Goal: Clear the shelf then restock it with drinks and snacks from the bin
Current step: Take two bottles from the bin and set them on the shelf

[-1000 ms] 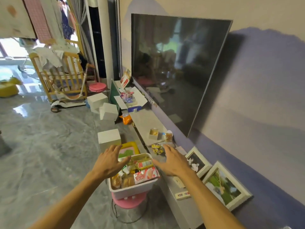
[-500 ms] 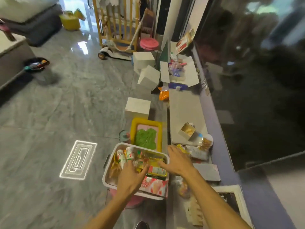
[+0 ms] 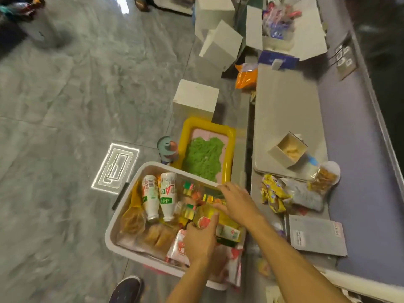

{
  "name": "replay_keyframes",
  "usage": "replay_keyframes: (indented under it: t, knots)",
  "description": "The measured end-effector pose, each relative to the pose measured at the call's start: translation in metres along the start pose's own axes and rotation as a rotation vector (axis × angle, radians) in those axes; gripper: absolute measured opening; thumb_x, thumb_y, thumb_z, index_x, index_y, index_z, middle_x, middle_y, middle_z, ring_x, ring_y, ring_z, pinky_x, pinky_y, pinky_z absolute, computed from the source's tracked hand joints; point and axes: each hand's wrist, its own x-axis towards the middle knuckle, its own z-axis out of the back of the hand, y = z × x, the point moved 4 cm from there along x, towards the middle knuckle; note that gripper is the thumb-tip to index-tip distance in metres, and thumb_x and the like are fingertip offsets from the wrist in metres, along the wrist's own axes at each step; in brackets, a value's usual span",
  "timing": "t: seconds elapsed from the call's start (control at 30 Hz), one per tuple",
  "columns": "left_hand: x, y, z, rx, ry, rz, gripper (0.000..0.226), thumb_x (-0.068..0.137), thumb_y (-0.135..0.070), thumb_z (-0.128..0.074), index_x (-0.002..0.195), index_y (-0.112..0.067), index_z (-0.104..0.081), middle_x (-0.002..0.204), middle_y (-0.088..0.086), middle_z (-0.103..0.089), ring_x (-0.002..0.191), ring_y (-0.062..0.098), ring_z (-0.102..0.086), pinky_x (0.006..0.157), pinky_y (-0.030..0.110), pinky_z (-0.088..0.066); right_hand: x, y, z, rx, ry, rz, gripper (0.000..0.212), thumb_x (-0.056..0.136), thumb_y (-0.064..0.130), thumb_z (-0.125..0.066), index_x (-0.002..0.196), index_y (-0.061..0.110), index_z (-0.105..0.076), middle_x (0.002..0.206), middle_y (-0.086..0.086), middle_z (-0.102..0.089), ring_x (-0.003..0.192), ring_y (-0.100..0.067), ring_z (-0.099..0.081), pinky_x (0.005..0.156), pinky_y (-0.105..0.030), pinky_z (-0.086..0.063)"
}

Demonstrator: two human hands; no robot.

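A white bin (image 3: pixel 122 217) stands low in the view, full of drinks and snacks, among them two white bottles (image 3: pixel 159 197) and a pink-and-white pack (image 3: pixel 178 246). My left hand (image 3: pixel 201 239) reaches into the bin, fingers and thumb curled round a yellow packet with a red label (image 3: pixel 204 220). Over the bin's right side my right hand (image 3: pixel 238 204) has its fingers stretched out, touching the yellow wrappers. On the right runs the low grey shelf (image 3: pixel 284 101). It carries a small open box (image 3: pixel 288 149), yellow snack wrappers (image 3: pixel 273 193) and a clear snack bag (image 3: pixel 324 176).
A yellow tray of green material (image 3: pixel 205 149) lies just beyond the bin. White boxes (image 3: pixel 196 99) stand on the grey floor behind it. An orange bag (image 3: pixel 246 76) and an open carton (image 3: pixel 284 29) are further back. A grey envelope (image 3: pixel 317 235) lies on the shelf; my shoe (image 3: pixel 126 289) is below the bin.
The view has tilted down from the TV to the bin and moved closer. Both hands have dropped into the bin, and my left hand has closed on a yellow packet.
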Motion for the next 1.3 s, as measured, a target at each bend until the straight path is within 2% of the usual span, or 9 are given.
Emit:
replay_keyframes:
  t: [0.13,0.27,0.43,0.6,0.77,0.93,1.03,1.23,1.3]
  knots:
    - [0.017,0.005,0.000,0.009,0.002,0.000,0.075,0.061,-0.089,-0.072,0.093,-0.022,-0.077,0.087,-0.005,-0.076,0.082,0.018,-0.071,0.082,0.044,-0.061,0.014,-0.001,-0.004,-0.067,0.072,0.082,0.068,0.098,0.053,-0.067,0.145,0.008,-0.049,0.141,-0.012,-0.048,0.133,-0.032,-0.047,0.105,-0.048,-0.049]
    - [0.023,0.007,0.004,-0.029,0.039,0.051,0.066,0.054,-0.079,-0.082,0.079,-0.018,-0.079,0.073,-0.003,-0.078,0.073,0.020,-0.075,0.074,0.047,-0.065,0.025,0.006,0.003,-0.136,0.159,0.106,0.066,0.095,0.046,-0.074,0.140,0.004,-0.049,0.136,-0.016,-0.049,0.131,-0.034,-0.049,0.105,-0.048,-0.049]
    - [0.020,0.015,0.012,-0.002,0.027,0.037,0.070,0.054,-0.077,-0.082,0.089,-0.017,-0.075,0.079,0.000,-0.078,0.076,0.023,-0.075,0.072,0.044,-0.064,0.023,0.011,0.000,-0.094,0.119,0.072,0.072,0.083,0.042,-0.082,0.138,0.008,-0.051,0.136,-0.014,-0.050,0.129,-0.032,-0.049,0.099,-0.047,-0.053]
    - [0.016,0.015,0.019,-0.081,0.051,0.068,0.061,0.072,-0.058,-0.089,0.105,-0.011,-0.069,0.099,0.006,-0.075,0.083,0.020,-0.070,0.052,0.028,-0.053,0.012,0.011,-0.001,0.001,0.027,0.027,0.061,0.086,0.042,-0.075,0.133,0.009,-0.055,0.131,-0.011,-0.054,0.126,-0.031,-0.052,0.096,-0.045,-0.052]
    - [0.015,0.014,0.026,-0.008,0.076,-0.014,0.068,0.066,-0.062,-0.090,0.113,-0.018,-0.067,0.101,-0.002,-0.074,0.091,0.019,-0.070,0.085,0.043,-0.059,-0.012,-0.010,-0.005,0.110,-0.025,-0.053,0.068,0.083,0.072,-0.066,0.121,0.015,-0.059,0.120,-0.007,-0.060,0.114,-0.027,-0.057,0.090,-0.042,-0.052]
    - [0.005,-0.010,0.042,-0.009,0.159,-0.201,0.063,0.065,-0.052,-0.097,0.115,-0.029,-0.065,0.090,-0.010,-0.079,0.082,0.009,-0.075,0.082,0.043,-0.063,-0.049,-0.021,-0.003,0.316,-0.086,-0.122,0.070,0.073,0.067,-0.059,0.126,0.022,-0.063,0.122,0.004,-0.062,0.112,-0.018,-0.059,0.092,-0.036,-0.053]
    - [-0.004,-0.035,0.057,0.034,0.206,-0.346,0.052,0.073,-0.036,-0.096,0.113,-0.030,-0.064,0.091,-0.012,-0.075,0.076,0.000,-0.072,0.068,0.028,-0.058,-0.069,-0.025,0.005,0.496,-0.184,-0.213,0.066,0.070,0.060,-0.070,0.127,0.027,-0.068,0.117,0.010,-0.065,0.105,-0.012,-0.063,0.090,-0.032,-0.055]
    - [-0.016,-0.084,0.100,0.082,0.359,-0.463,0.064,0.068,-0.037,-0.098,0.124,-0.027,-0.066,0.111,-0.003,-0.076,0.086,0.024,-0.080,0.073,0.051,-0.066,-0.103,-0.018,0.021,0.890,-0.325,-0.347,0.057,0.070,0.044,-0.089,0.123,0.030,-0.071,0.106,0.017,-0.074,0.093,0.002,-0.070,0.081,-0.018,-0.057]
    - [-0.030,-0.106,0.118,0.117,0.396,-0.540,0.061,0.069,-0.036,-0.097,0.121,-0.029,-0.067,0.109,-0.006,-0.078,0.090,0.023,-0.080,0.071,0.046,-0.067,-0.116,-0.009,0.037,0.941,-0.403,-0.339,0.049,0.075,0.034,-0.093,0.117,0.039,-0.069,0.104,0.022,-0.074,0.095,0.003,-0.070,0.079,-0.013,-0.054]
